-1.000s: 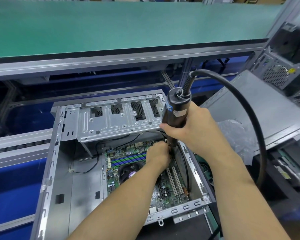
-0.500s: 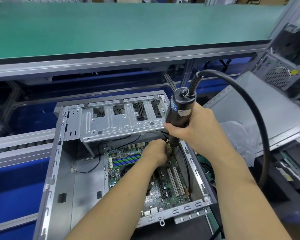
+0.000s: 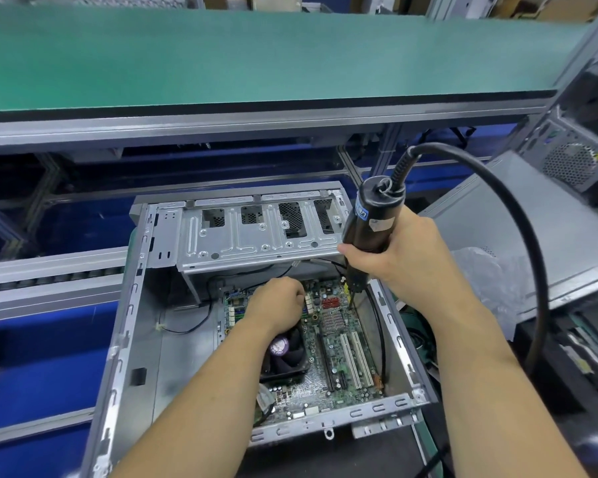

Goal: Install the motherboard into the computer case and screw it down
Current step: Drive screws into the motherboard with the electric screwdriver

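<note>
Gripping the black cylindrical electric screwdriver (image 3: 368, 229) with your right hand (image 3: 403, 260), you hold it nearly upright, its thin bit pointing down at the far right edge of the green motherboard (image 3: 332, 343); whether the tip touches a screw is too small to tell. A thick black cable (image 3: 518, 215) arcs from the tool's top round to the right. Your left hand (image 3: 275, 305) is curled into a loose fist over the board's far part, just beyond the black CPU fan (image 3: 285, 353); whether it holds anything cannot be told. The motherboard lies flat inside the open grey steel computer case (image 3: 125, 339), which lies on its side. A silver perforated drive cage (image 3: 256, 236) spans the case's far end. A green-topped counter (image 3: 221, 53) runs across beyond it.
</note>
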`<state>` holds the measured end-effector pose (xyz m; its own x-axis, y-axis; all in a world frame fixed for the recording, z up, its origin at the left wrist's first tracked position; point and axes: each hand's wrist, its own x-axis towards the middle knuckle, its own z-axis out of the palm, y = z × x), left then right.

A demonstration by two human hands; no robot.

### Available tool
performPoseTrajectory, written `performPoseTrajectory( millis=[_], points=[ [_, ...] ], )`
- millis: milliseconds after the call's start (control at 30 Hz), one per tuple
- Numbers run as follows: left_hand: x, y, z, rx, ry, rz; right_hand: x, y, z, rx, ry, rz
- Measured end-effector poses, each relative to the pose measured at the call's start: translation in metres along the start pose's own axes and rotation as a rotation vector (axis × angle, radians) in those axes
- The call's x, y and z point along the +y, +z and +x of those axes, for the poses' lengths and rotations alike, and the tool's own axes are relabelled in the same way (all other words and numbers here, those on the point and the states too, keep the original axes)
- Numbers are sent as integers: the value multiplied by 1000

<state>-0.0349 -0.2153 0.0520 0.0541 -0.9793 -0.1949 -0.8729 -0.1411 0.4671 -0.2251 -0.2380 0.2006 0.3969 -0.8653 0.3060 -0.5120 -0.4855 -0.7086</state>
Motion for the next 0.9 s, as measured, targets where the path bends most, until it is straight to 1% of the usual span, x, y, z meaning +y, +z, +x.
performPoseTrajectory(
  millis=[167, 300, 600, 900],
  points=[
    [-3, 7, 2, -5, 8, -1, 1, 1, 0, 2, 7, 1],
    [-5, 9, 3, 17, -15, -27, 0, 2, 0, 0, 10, -4],
    [-8, 14, 5, 59, -7, -27, -2, 0, -2, 11, 2, -15],
    [-7, 15, 5, 71, -7, -31, -3, -2, -3, 21, 1, -12]
  ],
)
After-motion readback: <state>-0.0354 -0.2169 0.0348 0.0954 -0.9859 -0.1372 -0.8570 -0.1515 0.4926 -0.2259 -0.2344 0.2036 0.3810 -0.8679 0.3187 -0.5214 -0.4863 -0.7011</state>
